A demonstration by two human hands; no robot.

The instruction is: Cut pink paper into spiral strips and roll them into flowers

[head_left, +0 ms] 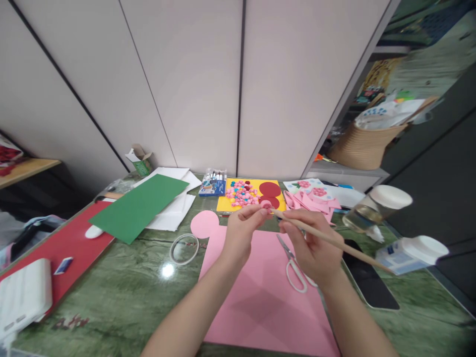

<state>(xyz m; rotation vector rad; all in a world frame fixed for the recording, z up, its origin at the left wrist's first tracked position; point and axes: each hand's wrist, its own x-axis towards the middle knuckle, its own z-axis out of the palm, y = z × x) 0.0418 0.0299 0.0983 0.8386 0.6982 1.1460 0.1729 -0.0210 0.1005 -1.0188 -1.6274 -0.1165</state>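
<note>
My left hand (241, 232) pinches a small pink paper roll (265, 204) at the tip of a thin wooden stick (334, 241). My right hand (311, 248) grips that stick, which slants down to the right. Both hands hover above a large pink sheet (260, 292) with a round ear shape cut at its upper left. White-handled scissors (293, 263) lie on the pink sheet just under my right hand. Beyond the hands a yellow card (226, 202) carries a heap of small pink and blue rolled pieces (241, 193) and two dark red discs (269, 189).
On the green marble table: green paper (141, 206) over white sheets, a red sheet (70, 243), marker box (213, 185), pink cut shapes (310, 201), a tape ring (184, 248), a dark tablet (368, 282), a glass jar (375, 206), a glue bottle (411, 253), a white box (24, 292).
</note>
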